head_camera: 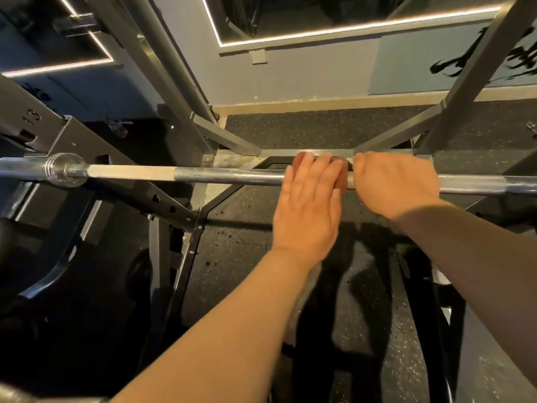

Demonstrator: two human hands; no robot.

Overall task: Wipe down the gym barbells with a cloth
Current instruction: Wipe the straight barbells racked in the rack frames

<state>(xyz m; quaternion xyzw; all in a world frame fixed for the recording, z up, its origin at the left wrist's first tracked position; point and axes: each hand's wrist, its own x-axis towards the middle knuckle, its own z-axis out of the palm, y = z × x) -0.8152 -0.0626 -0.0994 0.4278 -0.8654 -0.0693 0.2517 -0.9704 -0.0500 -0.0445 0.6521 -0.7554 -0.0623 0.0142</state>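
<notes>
While the barbell lies level across the middle of the view from 9 o'clock to 3 o'clock, crossing a dark steel rack stamped 13, a person sets both bare hands on its shaft just off centre toward 3 o'clock. The left hand lies flat over the bar, fingers straight and close together, pressing down. A dark reddish patch shows at its fingertips, too blurred to tell whether it is the cloth. Just beside it, the right hand curls its fingers over the knurled shaft. The bar's collar gleams at 9 o'clock. Speckled rubber flooring spreads toward 6 o'clock, and a light-edged mirror hangs at 12 o'clock.
</notes>
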